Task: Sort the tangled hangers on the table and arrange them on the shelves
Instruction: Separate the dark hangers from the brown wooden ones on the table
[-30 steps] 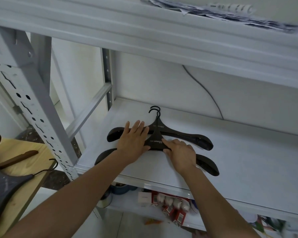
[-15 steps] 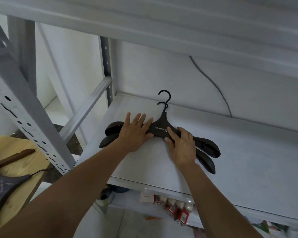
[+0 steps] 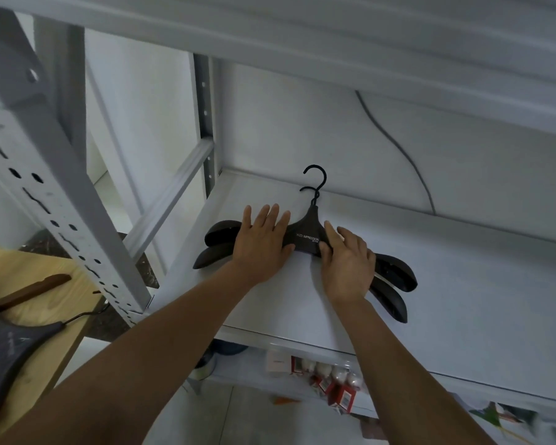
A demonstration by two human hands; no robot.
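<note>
Nearest, at the lower left, the wooden table (image 3: pixel 55 303) carries hangers not yet sorted: a grey hanger (image 3: pixel 10 345) and one arm of a brown wooden hanger (image 3: pixel 29 289). Below the working level, small red-and-white packets (image 3: pixel 331 383) sit on a lower board. Both forearms reach up over the white shelf (image 3: pixel 463 316), where two dark hangers (image 3: pixel 305 234) lie flat, one on top of the other. The left hand (image 3: pixel 260 245) is spread flat, fingers straight, pressing down on their left arms. The right hand (image 3: pixel 347 268) lies loosely over their right shoulder with the thumb at the near edge, grasping nothing. The pair is not squared: the arm tips fan apart at both ends, and the two hooks (image 3: pixel 316 184) sit offset beside each other, pointing at the back wall. The step in hand looks like tidying this stack. To do it well, the person would likely pin the lower hanger with one palm and swivel the upper one about the neck until tips and hooks coincide, pushing gently so the smooth plastic does not skid on the board. Farther back, a grey cable (image 3: pixel 398 146) runs down the wall, and a perforated post (image 3: pixel 206 123) stands in the left corner, well apart from the hooks.
</note>
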